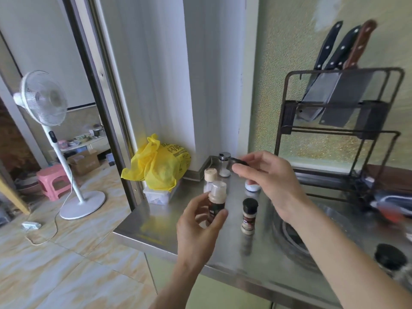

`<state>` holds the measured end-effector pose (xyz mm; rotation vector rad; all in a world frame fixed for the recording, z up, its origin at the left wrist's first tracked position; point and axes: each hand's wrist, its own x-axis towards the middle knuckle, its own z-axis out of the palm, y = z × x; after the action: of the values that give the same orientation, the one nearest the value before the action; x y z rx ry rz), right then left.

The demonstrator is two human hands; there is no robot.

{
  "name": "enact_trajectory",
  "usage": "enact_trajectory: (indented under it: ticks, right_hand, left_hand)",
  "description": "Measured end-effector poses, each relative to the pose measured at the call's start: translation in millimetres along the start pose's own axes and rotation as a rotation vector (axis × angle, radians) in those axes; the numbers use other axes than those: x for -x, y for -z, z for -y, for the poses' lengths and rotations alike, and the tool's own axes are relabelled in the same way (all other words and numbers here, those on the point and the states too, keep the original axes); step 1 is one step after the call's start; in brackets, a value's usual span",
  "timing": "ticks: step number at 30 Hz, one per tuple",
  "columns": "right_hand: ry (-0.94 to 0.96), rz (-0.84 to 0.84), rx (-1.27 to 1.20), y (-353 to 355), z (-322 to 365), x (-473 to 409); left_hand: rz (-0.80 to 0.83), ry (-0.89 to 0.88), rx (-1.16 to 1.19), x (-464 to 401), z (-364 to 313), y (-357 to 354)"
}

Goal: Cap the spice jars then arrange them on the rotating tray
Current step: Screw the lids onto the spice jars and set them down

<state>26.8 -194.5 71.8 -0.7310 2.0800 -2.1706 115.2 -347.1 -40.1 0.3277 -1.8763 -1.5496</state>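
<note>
Pinching a small dark cap point(239, 162) in the fingertips of our right hand point(267, 177), we hold it up and to the right of the jar point(216, 201) that our left hand point(200, 221) grips around its dark label, lifted off the steel counter point(178, 210). Its clear inner top looks bare, so we should keep the jar upright, centre the cap squarely over it, then press or twist until seated. A black-capped jar point(249, 216) stands just beside; two more point(210, 179) wait behind. No rotating tray is visible.
</note>
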Motion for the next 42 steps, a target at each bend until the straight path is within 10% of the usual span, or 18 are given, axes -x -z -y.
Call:
enact_trajectory:
  ticks: [16,21,42]
  right_hand:
    - [-0.019,0.411,0.623,161.6,73.2,53.1]
    - [-0.111,0.354,0.994,173.1,73.0,62.5]
    - [-0.130,0.518,0.897,160.0,72.8,56.6]
  left_hand:
    - [0.603,0.234,0.794,75.3,-63.3,-117.1]
    - [0.560,0.258,0.709,87.5,-59.2,-130.7]
    - [0.557,0.215,0.662,83.6,-42.4,-113.0]
